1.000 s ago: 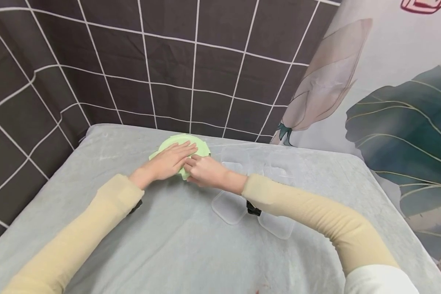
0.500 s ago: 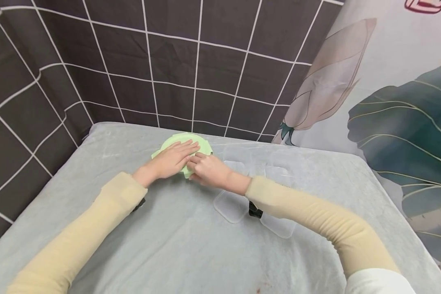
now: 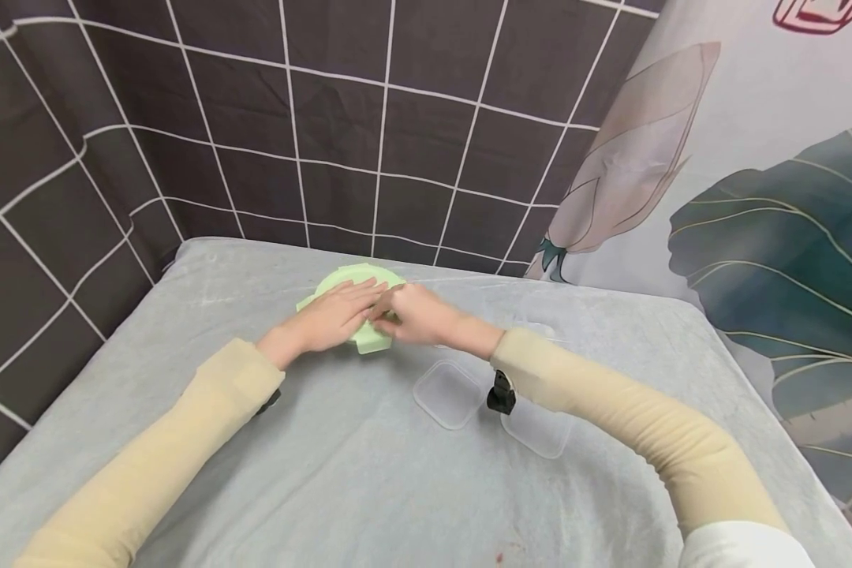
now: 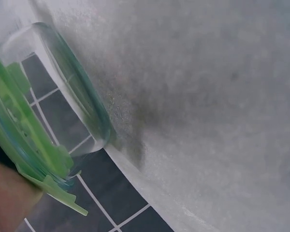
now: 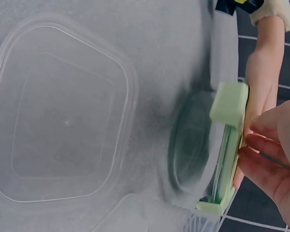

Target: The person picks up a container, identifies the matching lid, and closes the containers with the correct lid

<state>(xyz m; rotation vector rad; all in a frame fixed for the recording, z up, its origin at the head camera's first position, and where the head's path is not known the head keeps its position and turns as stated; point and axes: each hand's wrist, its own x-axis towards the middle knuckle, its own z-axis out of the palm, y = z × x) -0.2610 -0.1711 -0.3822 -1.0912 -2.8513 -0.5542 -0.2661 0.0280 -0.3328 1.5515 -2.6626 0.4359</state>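
the left hand [image 3: 331,315] lay flat on the green lid [image 3: 355,274] of a glass container [image 5: 191,142] on the tabletop [image 3: 312,473]; whether the right hand [image 3: 422,315] pinched anything was unclear. working a latch [image 3: 374,342] seemed underway, next wanting steady bracing.

No text, label, brand, number or sign can be read here.

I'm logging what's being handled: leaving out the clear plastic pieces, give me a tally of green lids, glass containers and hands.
Green lid: 1
Glass container: 1
Left hand and right hand: 2
Total: 4
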